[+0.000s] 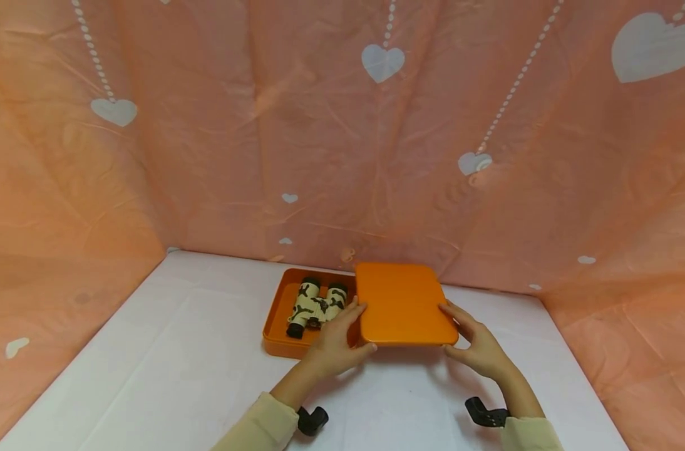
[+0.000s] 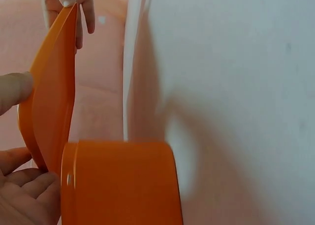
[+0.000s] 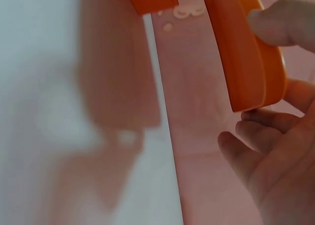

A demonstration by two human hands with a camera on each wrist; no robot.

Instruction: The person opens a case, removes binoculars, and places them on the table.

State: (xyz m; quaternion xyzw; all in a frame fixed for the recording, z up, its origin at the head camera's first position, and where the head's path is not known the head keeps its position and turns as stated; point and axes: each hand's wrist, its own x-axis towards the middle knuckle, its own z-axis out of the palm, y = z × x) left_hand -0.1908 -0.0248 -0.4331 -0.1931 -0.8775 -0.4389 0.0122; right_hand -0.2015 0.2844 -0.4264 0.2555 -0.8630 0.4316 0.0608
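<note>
An orange lid (image 1: 406,305) is held up off the table between both hands, at the right side of an orange box (image 1: 280,346). My left hand (image 1: 337,341) grips the lid's left edge, thumb on the near side. At the opposite edge, my right hand (image 1: 480,344) pinches the lid between thumb and fingers; in the right wrist view the thumb (image 3: 283,25) presses its rim. Camouflage-patterned binoculars (image 1: 315,307) lie inside the box. The lid and left hand hide the box's right part. In the left wrist view the box wall (image 2: 120,185) stands close beside the left fingers.
A white cloth (image 1: 190,351) covers the table. Pink sheeting (image 1: 320,156) with white hearts hangs at the back and both sides, close behind the box and lid. Each wrist wears a black camera mount (image 1: 313,421). Shadows of the lid and hands fall on the cloth.
</note>
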